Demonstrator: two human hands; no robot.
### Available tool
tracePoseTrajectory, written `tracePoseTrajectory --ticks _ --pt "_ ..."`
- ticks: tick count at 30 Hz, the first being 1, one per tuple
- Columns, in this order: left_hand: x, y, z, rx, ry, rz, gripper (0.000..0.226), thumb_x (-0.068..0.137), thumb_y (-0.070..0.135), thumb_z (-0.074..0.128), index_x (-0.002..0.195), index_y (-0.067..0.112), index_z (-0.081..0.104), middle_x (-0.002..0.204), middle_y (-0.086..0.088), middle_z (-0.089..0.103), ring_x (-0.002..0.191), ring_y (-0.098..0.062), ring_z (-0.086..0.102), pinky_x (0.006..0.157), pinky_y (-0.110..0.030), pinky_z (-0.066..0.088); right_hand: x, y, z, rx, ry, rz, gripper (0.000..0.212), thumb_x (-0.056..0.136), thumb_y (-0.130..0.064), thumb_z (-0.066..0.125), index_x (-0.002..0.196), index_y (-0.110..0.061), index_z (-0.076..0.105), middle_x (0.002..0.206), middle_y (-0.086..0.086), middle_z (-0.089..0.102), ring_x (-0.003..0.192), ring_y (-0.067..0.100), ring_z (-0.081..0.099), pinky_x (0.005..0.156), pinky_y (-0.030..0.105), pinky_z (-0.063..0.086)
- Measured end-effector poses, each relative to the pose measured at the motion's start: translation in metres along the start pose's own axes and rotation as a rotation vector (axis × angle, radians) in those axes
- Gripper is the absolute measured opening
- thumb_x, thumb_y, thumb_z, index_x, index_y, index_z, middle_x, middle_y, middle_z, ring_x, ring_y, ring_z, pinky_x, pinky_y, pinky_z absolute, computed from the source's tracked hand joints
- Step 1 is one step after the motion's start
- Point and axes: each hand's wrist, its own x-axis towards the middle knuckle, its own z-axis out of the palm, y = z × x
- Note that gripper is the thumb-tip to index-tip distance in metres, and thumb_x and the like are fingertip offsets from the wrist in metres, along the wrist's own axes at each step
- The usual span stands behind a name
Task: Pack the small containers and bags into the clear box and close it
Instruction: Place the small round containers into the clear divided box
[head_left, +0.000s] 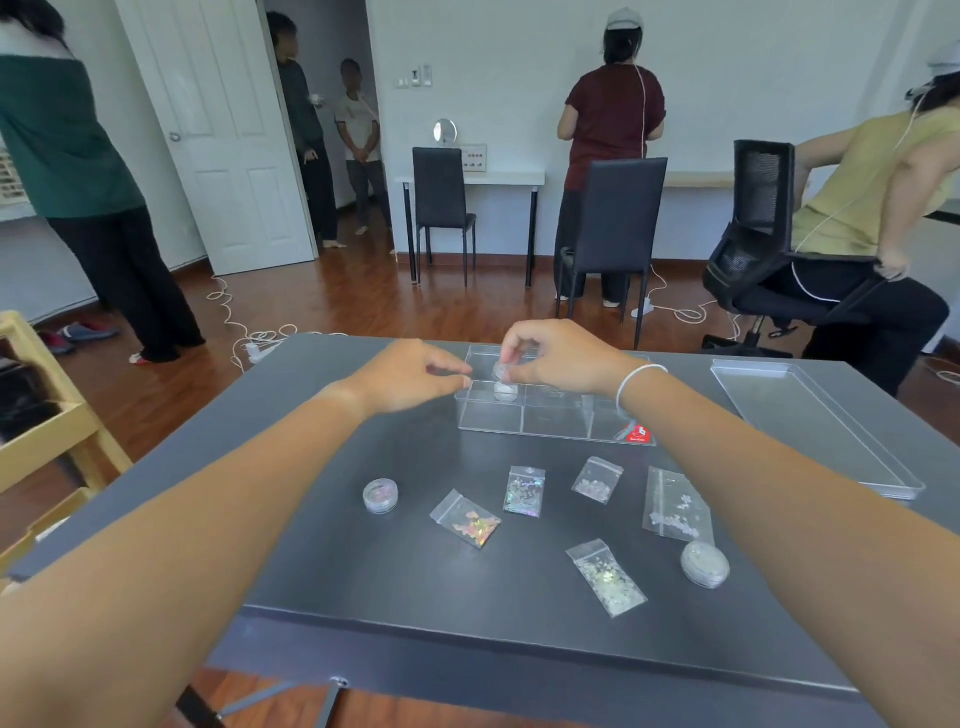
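A clear box (550, 421) with compartments stands open at the far middle of the dark table. My right hand (561, 358) hovers over its left part, fingers pinched on a small round container (501, 370); another small container (505, 391) sits in the compartment below it. My left hand (415, 374) rests at the box's left edge, fingers loosely curled and holding nothing. Nearer me lie two round glitter jars (381, 495) (705, 564) and several small clear bags, such as one (466, 518) and another (524, 491). The clear lid (810, 421) lies to the right.
The table's near edge (467, 629) runs below the bags. A wooden shelf (47, 415) stands to the left. Several people and dark chairs (613, 228) are across the room, and white cables lie on the wooden floor.
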Motion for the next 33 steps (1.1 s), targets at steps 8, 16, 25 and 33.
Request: tracePoseTrajectory --ticks 8,16,25,33 --pt "-0.003 -0.001 0.002 0.027 -0.024 0.031 0.035 0.087 0.032 0.058 0.118 0.018 0.063 0.14 0.002 0.051 0.13 -0.008 0.042 0.107 -0.018 0.02 0.02 -0.002 0.011 -0.141 -0.156 0.132 0.008 0.079 -0.017 0.07 0.086 -0.016 0.067 0.087 -0.007 0.058 0.081 0.012 0.053 0.064 0.022 0.04" --pt "-0.001 -0.003 0.001 0.007 -0.037 0.033 0.034 0.086 0.031 0.06 0.117 0.017 0.064 0.137 0.001 0.054 0.127 -0.005 0.045 0.104 -0.015 0.022 0.032 -0.009 0.008 -0.229 -0.34 0.229 0.013 0.071 -0.019 0.076 0.068 -0.022 0.064 0.088 -0.001 0.062 0.085 0.016 0.054 0.075 0.026 0.046" --pt "-0.001 -0.004 0.002 -0.009 -0.039 0.023 0.035 0.086 0.031 0.061 0.117 0.017 0.064 0.137 0.001 0.054 0.128 -0.007 0.045 0.107 -0.018 0.023 0.036 -0.013 0.012 -0.304 -0.374 0.304 0.014 0.068 -0.018 0.078 0.073 -0.017 0.065 0.061 -0.003 0.051 0.056 0.015 0.04 0.07 0.029 0.041" --pt "-0.002 -0.003 0.001 -0.026 -0.033 0.015 0.034 0.085 0.031 0.061 0.117 0.018 0.064 0.137 0.002 0.054 0.127 -0.006 0.045 0.106 -0.017 0.023 0.029 -0.013 0.016 -0.301 -0.286 0.276 0.018 0.074 -0.013 0.073 0.091 -0.007 0.071 0.114 0.011 0.068 0.092 0.026 0.059 0.084 0.036 0.051"
